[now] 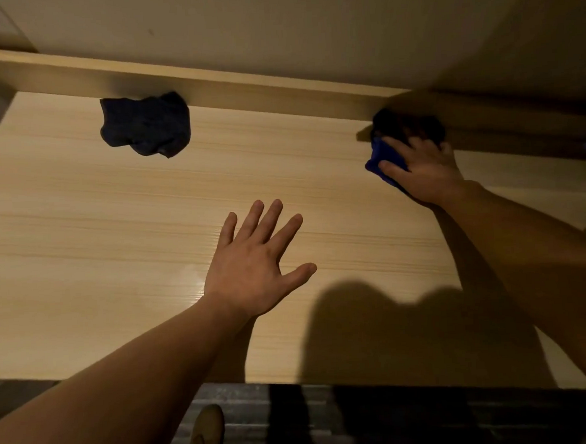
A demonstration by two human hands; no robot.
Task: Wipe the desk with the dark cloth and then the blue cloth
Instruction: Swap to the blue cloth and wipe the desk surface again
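— Pressing down on the blue cloth, is that the right hand?

— Yes. Its fingers lie over the bunched cloth, a little apart from one another and bent onto it, with the thumb along the cloth's left side. Blue fabric shows just left of the fingers; the part beyond the fingertips sits in shadow against the raised back ledge, so its edge there is hard to make out.

— And the left hand?

— Flat and open, palm down, over the middle of the desk. All five fingers are splayed wide, thumb pointing right. It holds nothing. Whether the palm actually touches the wood, I cannot tell.

— Where is the dark cloth?

— Well beyond the left hand's fingertips and off to their left, crumpled on the desk, its far edge touching the back ledge. No fingers are near it. It lies well apart from the blue cloth, which is to the right of the left hand's fingertips and farther back.

— Anything below the desk?

— A shoe on dark flooring, near the left forearm's edge, and a broad shadow across the desk's near right part.
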